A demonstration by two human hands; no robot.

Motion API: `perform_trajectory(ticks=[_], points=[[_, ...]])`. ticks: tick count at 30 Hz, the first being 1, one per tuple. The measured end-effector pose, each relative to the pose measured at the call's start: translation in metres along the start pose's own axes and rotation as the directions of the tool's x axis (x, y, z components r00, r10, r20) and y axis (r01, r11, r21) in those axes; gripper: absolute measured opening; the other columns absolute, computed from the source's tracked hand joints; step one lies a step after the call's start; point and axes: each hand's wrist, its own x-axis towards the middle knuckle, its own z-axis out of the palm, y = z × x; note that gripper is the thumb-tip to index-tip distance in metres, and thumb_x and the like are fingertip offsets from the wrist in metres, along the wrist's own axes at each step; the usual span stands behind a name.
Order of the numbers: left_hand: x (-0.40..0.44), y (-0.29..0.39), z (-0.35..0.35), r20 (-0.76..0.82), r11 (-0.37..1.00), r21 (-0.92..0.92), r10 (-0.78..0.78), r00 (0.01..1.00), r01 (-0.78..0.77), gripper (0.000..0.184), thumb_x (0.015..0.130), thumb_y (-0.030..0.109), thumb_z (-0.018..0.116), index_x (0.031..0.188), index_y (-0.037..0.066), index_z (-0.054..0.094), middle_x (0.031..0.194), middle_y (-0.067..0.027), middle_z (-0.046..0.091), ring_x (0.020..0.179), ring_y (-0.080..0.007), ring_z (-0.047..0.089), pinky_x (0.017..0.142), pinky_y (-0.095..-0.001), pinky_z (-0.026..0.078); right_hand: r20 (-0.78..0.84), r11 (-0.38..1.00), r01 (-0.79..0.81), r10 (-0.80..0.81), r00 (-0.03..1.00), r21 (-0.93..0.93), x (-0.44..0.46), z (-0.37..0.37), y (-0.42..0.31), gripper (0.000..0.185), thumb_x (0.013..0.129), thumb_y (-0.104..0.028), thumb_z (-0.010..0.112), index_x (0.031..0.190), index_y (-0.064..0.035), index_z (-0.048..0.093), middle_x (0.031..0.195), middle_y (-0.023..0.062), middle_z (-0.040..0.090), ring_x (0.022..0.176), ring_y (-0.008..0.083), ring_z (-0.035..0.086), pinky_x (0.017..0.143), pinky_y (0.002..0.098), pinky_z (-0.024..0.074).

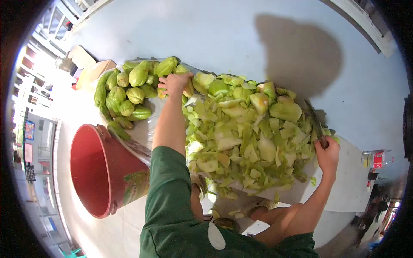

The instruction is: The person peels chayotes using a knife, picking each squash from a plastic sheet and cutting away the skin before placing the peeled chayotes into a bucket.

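At the left, the red bucket (89, 172) stands open close to the clear plastic (148, 135); a knock or a tug on that sheet could shift it. Far left, whole green squashes (138, 74) lie piled on one another, rounded and loose, so pulling one from the middle might send its neighbours rolling towards the bucket.

The left hand (174, 84) is at the right side of this pile, fingers spread and bent over the squashes; whether it grips one I cannot tell. Wet skin, if they are wet, could make one slip from it.

In the middle, the cut pieces (241, 142) form a broad heap. Any push towards the near side could spill slices down by the feet, where a few scraps (234, 213) lie underfoot and might be slippery.

At the right, well apart from the left hand, the right hand (328, 150) is closed around the handle of a knife (317, 120). Its blade points far along the heap, so a careless sweep leftwards could nick the other hand.
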Motion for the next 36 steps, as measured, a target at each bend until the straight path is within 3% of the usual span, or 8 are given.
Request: perform_trajectory(ticks=[8, 13, 18, 20, 26, 29, 33, 36], points=[[0.004, -0.053, -0.024, 0.039, 0.835, -0.474, 0.337, 0.941, -0.28, 0.065, 0.063, 0.032, 0.084, 0.115, 0.001, 0.061, 0.1, -0.0101, 0.065, 0.088, -0.0256, 0.063, 0.077, -0.0435, 0.055, -0.004, 0.999, 0.051, -0.051, 0.999, -0.003, 0.001, -0.002, 0.013, 0.023, 0.082, -0.016, 0.068, 0.079, 0.004, 0.056, 0.066, 0.0179, 0.058, 0.058, 0.0296, 0.053, 0.058, 0.0396, 0.043], [-0.067, -0.056, -0.082, 0.422, 0.277, -0.906, 0.541, 0.728, 0.32, 0.045, 0.088, 0.025, 0.068, 0.124, 0.004, 0.053, 0.121, -0.0148, 0.058, 0.105, -0.0308, 0.06, 0.08, -0.0488, 0.056, -0.067, 0.992, 0.125, -0.122, 0.99, 0.037, -0.017, 0.006, -0.017, 0.022, 0.083, -0.018, 0.069, 0.083, 0.003, 0.061, 0.072, 0.0204, 0.062, 0.063, 0.0329, 0.061, 0.06, 0.0397, 0.0475], [-0.156, -0.101, -0.103, 0.631, 0.319, -0.686, 0.709, 0.315, 0.654, 0.078, 0.076, 0.051, 0.07, 0.136, 0.009, 0.044, 0.118, -0.0215, 0.059, 0.098, -0.0392, 0.064, 0.069, -0.0546, 0.06, -0.222, 0.842, 0.455, -0.404, 0.888, 0.289, -0.05, 0.028, -0.052, 0.025, 0.083, -0.021, 0.07, 0.079, 0.0013, 0.06, 0.066, 0.0184, 0.059, 0.056, 0.0282, 0.058, 0.055, 0.0399, 0.0451], [-0.194, -0.103, -0.1, 0.621, 0.437, -0.741, 0.735, 0.272, 0.511, 0.079, 0.079, 0.054, 0.066, 0.138, 0.008, 0.043, 0.115, -0.0227, 0.06, 0.092, -0.0391, 0.064, 0.064, -0.0459, 0.059, -0.164, 0.817, 0.445, -0.414, 0.895, 0.367, -0.062, 0.031, -0.058, 0.027, 0.083, -0.022, 0.071, 0.077, 0.0004, 0.058, 0.062, 0.0161, 0.055, 0.053, 0.0259, 0.053, 0.053, 0.0393, 0.0426], [-0.294, -0.089, -0.11, 0.631, 0.195, -0.439, 0.762, 0.146, 0.877, 0.075, 0.086, 0.065, 0.045, 0.133, 0.007, 0.048, 0.104, -0.0236, 0.06, 0.08, -0.0388, 0.062, 0.058, -0.0432, 0.054, -0.136, 0.769, 0.382, -0.366, 0.921, 0.513, -0.087, 0.024, -0.058, 0.03, 0.084, -0.026, 0.071, 0.074, -0.0026, 0.055, 0.056, 0.011, 0.045, 0.05, 0.0211, 0.041, 0.051, 0.0382, 0.0376], [-0.283, -0.104, -0.083, 0.496, 0.39, -0.467, 0.859, -0.131, 0.793, 0.08, 0.083, 0.063, 0.052, 0.133, 0.001, 0.047, 0.117, -0.023, 0.058, 0.096, -0.0394, 0.062, 0.07, -0.0482, 0.052, -0.172, 0.775, 0.357, -0.314, 0.934, 0.522, -0.09, 0.029, -0.059, 0.028, 0.083, -0.022, 0.072, 0.074, -0.0025, 0.054, 0.055, 0.0086, 0.044, 0.049, 0.0205, 0.041, 0.05, 0.0364, 0.0377], [-0.3, -0.102, -0.073, 0.567, 0.374, -0.782, 0.759, 0.32, 0.499, 0.076, 0.073, 0.022, 0.076, 0.137, -0.001, 0.043, 0.117, -0.0165, 0.061, 0.104, -0.0279, 0.062, 0.086, -0.0395, 0.053, -0.312, 0.73, 0.565, -0.473, 0.824, 0.386, -0.087, 0.038, -0.048, 0.023, 0.076, -0.016, 0.074, 0.077, -0.0026, 0.055, 0.055, 0.0077, 0.044, 0.047, 0.0219, 0.044, 0.049, 0.0343, 0.0399], [-0.271, -0.093, -0.058, 0.533, 0.522, -0.842, 0.762, 0.368, 0.137, 0.077, 0.068, 0.01, 0.078, 0.136, -0.002, 0.044, 0.117, -0.0121, 0.061, 0.107, -0.0226, 0.06, 0.089, -0.0354, 0.051, -0.165, 0.696, 0.598, -0.587, 0.793, 0.397, -0.09, 0.037, -0.05, 0.02, 0.07, -0.015, 0.072, 0.084, -0.0087, 0.059, 0.064, 0.0089, 0.058, 0.06, 0.0305, 0.061, 0.054, 0.0424, 0.0471]])
